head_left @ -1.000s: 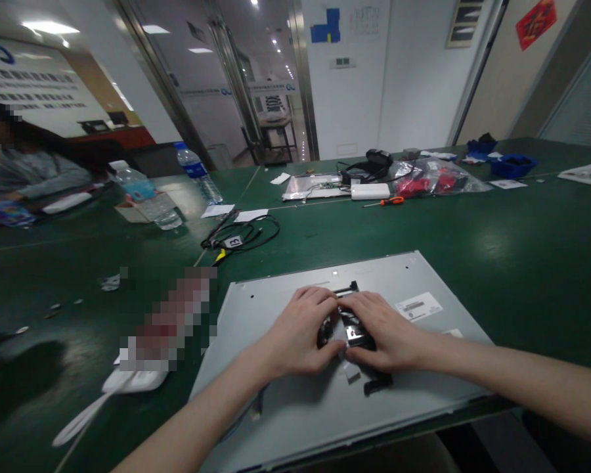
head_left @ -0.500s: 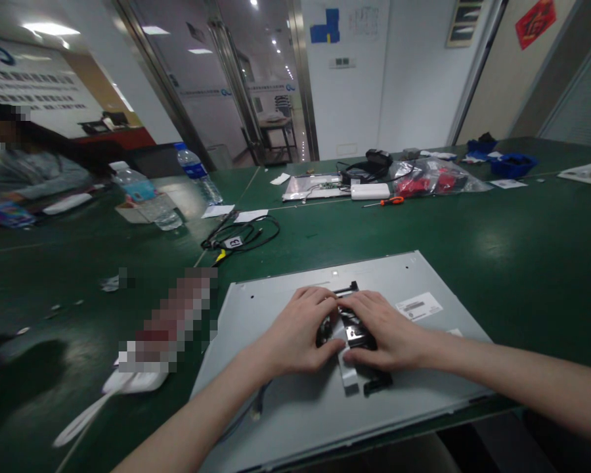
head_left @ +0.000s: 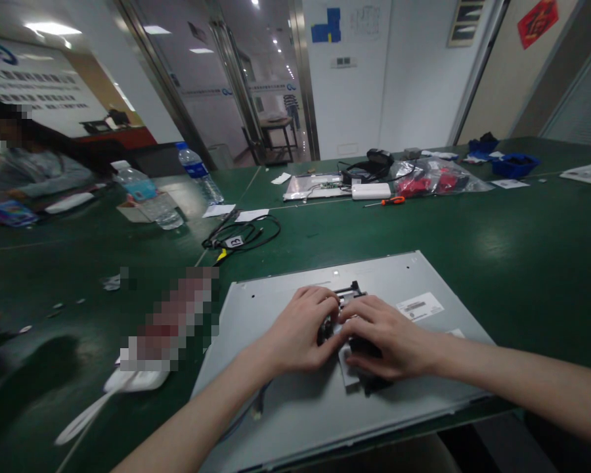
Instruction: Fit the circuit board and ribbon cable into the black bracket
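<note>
A flat grey metal panel [head_left: 285, 420] with a white label lies in front of me on the table. On its middle sits a black-and-silver part [head_left: 350, 376] with thin black arms at its far and near ends; its exact kind is unclear. My left hand [head_left: 305, 328] is closed around the left side of this part, thumb pointing inward. Curled over the part's right side, my right hand [head_left: 387, 338] hides most of the black area, with its fingertips close to my left thumb. A cable end [head_left: 257, 410] shows on the panel beneath my left forearm.
Left of the panel lie a white cord [head_left: 86, 414] and a blurred-out object. Behind are a coiled black cable [head_left: 256, 230], water bottles [head_left: 194, 171], an orange screwdriver [head_left: 393, 201], a plastic bag [head_left: 438, 179] and blue bins [head_left: 515, 165]. A person sits far left.
My right hand has curled and shifted over the part, covering the shiny black area that showed between my hands. My left hand stays nearly where it was.
</note>
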`<move>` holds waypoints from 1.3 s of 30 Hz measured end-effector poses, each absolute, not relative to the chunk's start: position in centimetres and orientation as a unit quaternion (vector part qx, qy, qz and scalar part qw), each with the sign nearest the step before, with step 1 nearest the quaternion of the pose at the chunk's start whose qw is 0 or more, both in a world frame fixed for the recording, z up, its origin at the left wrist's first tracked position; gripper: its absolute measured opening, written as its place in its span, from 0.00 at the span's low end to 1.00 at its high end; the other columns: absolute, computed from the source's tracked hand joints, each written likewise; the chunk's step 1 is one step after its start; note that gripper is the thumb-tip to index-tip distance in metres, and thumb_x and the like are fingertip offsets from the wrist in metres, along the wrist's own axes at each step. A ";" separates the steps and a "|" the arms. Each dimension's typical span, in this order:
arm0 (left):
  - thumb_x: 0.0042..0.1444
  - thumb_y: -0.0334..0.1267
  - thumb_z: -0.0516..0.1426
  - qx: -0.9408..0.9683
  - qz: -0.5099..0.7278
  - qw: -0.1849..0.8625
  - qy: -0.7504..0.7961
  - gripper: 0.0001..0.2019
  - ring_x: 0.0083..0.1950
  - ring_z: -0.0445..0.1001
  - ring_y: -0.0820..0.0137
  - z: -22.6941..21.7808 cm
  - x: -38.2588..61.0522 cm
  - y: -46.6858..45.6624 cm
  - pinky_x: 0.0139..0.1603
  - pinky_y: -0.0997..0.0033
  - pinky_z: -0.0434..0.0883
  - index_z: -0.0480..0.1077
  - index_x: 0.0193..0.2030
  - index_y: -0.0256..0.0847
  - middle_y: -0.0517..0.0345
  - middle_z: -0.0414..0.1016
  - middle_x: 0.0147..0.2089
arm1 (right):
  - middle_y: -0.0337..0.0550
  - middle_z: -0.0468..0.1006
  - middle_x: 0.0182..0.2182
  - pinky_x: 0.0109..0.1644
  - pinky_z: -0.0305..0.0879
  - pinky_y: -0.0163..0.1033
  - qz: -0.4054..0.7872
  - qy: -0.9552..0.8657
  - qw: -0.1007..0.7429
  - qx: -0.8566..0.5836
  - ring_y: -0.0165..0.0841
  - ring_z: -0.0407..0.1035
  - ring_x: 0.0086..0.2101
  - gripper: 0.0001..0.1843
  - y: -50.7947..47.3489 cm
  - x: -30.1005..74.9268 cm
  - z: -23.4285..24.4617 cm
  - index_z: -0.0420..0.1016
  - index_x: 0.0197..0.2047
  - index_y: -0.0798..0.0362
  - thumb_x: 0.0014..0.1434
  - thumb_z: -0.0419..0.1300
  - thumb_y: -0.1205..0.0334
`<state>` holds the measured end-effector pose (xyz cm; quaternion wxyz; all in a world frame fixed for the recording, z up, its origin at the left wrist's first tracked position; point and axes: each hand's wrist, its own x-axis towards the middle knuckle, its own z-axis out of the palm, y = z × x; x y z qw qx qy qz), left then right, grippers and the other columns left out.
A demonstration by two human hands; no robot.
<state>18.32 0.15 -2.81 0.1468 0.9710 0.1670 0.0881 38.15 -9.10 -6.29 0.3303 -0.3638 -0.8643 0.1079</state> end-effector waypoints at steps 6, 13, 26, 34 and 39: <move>0.56 0.38 0.57 0.970 0.082 0.138 0.182 0.07 0.51 0.69 0.57 -3.4 18.2 0.4 0.57 0.51 0.64 0.69 0.41 0.41 0.51 0.71 0.45 | 0.49 0.72 0.46 0.55 0.63 0.49 0.069 -0.876 0.332 -0.344 0.39 0.66 0.49 0.09 -9.0 38.2 -6.5 0.77 0.42 0.51 0.66 0.58 0.57; 0.57 0.38 0.57 0.968 0.089 0.147 0.184 0.04 0.49 0.69 0.59 -3.5 18.2 0.4 0.56 0.53 0.65 0.68 0.39 0.41 0.51 0.71 0.44 | 0.47 0.73 0.44 0.54 0.62 0.46 0.062 -0.885 0.330 -0.323 0.37 0.66 0.49 0.10 -8.8 38.2 -6.4 0.80 0.39 0.49 0.67 0.58 0.56; 0.51 0.35 0.61 0.964 0.106 0.157 0.189 0.08 0.54 0.67 0.57 -3.0 18.2 0.3 0.59 0.51 0.62 0.68 0.38 0.41 0.52 0.70 0.50 | 0.45 0.72 0.38 0.47 0.61 0.44 0.028 -0.895 0.287 -0.340 0.37 0.63 0.41 0.14 -9.0 37.9 -7.0 0.81 0.38 0.49 0.68 0.57 0.53; 0.57 0.37 0.58 0.966 0.113 0.147 0.180 0.04 0.52 0.69 0.59 -3.6 18.2 0.4 0.58 0.52 0.64 0.68 0.38 0.41 0.52 0.71 0.47 | 0.47 0.71 0.40 0.48 0.62 0.45 0.061 -0.892 0.288 -0.342 0.38 0.64 0.43 0.15 -8.9 38.0 -6.9 0.82 0.37 0.48 0.68 0.57 0.52; 0.58 0.37 0.57 0.967 0.109 0.143 0.179 0.04 0.52 0.69 0.59 -3.6 18.3 0.4 0.57 0.51 0.65 0.70 0.40 0.42 0.52 0.72 0.47 | 0.49 0.71 0.45 0.50 0.63 0.46 0.089 -0.885 0.301 -0.345 0.38 0.65 0.46 0.15 -8.9 38.2 -6.7 0.83 0.37 0.48 0.67 0.57 0.53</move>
